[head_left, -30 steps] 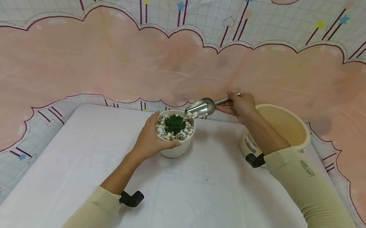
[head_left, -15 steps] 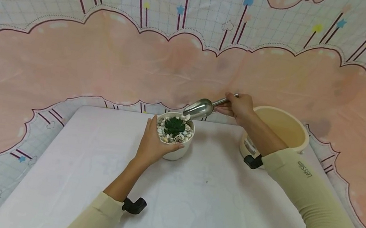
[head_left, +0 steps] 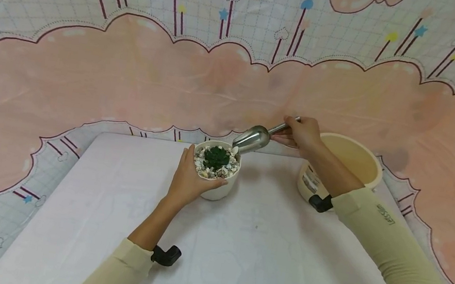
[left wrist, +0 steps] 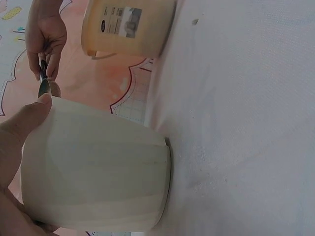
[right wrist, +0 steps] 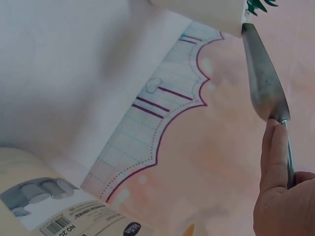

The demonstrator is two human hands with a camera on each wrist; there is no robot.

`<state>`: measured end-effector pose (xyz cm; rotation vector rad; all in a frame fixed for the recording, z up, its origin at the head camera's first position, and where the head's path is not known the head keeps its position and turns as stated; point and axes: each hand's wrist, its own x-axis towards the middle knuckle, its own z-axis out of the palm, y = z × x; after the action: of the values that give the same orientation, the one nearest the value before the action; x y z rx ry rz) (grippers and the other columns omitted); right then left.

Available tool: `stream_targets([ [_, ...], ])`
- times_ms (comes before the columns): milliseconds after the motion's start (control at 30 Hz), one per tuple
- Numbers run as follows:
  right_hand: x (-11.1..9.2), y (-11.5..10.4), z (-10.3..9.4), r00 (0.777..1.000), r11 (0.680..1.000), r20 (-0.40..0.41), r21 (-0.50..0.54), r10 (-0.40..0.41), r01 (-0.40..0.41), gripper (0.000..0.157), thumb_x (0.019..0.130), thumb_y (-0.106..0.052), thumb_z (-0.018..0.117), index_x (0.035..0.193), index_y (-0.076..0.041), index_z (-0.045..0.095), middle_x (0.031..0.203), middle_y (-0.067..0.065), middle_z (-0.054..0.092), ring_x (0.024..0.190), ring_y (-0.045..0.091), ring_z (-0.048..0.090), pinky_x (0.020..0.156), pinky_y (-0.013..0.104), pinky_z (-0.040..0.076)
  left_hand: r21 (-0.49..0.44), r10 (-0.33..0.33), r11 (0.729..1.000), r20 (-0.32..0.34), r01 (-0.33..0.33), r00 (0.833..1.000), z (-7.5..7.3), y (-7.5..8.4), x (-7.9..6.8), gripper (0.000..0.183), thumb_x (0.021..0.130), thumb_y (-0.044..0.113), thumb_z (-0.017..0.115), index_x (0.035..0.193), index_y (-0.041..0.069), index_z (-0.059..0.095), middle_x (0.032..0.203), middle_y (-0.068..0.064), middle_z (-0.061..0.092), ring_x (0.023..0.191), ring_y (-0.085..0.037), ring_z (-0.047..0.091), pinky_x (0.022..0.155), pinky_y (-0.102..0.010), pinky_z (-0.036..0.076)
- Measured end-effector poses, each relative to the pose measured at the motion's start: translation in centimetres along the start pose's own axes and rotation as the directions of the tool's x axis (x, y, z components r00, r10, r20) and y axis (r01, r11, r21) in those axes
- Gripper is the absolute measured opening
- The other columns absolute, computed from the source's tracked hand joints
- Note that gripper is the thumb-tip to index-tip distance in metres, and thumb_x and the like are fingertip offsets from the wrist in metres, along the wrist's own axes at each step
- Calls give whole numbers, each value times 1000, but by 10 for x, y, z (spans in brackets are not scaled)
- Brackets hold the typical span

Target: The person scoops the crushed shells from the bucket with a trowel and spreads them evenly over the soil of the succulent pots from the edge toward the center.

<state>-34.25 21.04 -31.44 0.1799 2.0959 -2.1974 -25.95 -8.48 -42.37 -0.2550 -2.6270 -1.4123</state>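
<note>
A white pot [head_left: 220, 191] stands on the white table, holding a dark green succulent [head_left: 216, 158] ringed by pale pebbles [head_left: 227, 174]. My left hand [head_left: 188, 179] grips the pot's left side, thumb across its front near the rim. In my right hand [head_left: 304, 136] the handle of a metal scoop [head_left: 253, 139] is held, tilted down to the left. The scoop's tip is at the pot's right rim, beside a white pebble there. From the right wrist view, fingers lie along the scoop's handle, and the tip meets the rim of the pot [right wrist: 211, 12].
A cream bucket [head_left: 306, 186] with a printed label stands at the table's back right, below my right forearm. Behind the table [head_left: 262, 265] hangs a patterned peach and white cloth [head_left: 175, 80]. A small speck [left wrist: 195, 21] lies on the table.
The scoop tipped pebbles at the pot's right rim a second ago; now its bowl shows none. My right hand and scoop have shifted slightly right. The left hand keeps its grip on the pot.
</note>
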Motion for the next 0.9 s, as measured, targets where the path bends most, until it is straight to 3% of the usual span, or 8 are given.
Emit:
stream_targets([
  [400, 0, -1, 2, 999, 999, -18, 27, -36, 37, 32, 112, -20, 53, 110, 11, 59, 79, 18, 75, 69, 24, 78, 70, 31, 62, 9, -14, 1000, 4, 14, 1000, -2, 1, 0, 130, 75, 41, 97, 165, -2, 14, 164, -23, 27, 149, -42, 34, 117, -59, 35],
  [700, 3, 6, 10, 1000, 999, -16, 27, -22, 22, 27, 112, -16, 52, 110, 11, 57, 79, 18, 74, 67, 23, 77, 71, 32, 62, 5, -20, 1000, 15, 20, 1000, -1, 1, 0, 130, 76, 40, 96, 166, -2, 13, 165, -23, 25, 150, -42, 32, 118, -59, 34],
  [900, 3, 2, 10, 999, 999, -27, 15, -42, 42, 33, 112, -19, 53, 115, 14, 59, 80, 18, 75, 69, 24, 78, 72, 32, 62, 3, -19, 1000, 9, 19, 1000, 0, 2, 1, 130, 75, 41, 97, 166, -2, 13, 165, -23, 26, 150, -41, 32, 118, -58, 34],
])
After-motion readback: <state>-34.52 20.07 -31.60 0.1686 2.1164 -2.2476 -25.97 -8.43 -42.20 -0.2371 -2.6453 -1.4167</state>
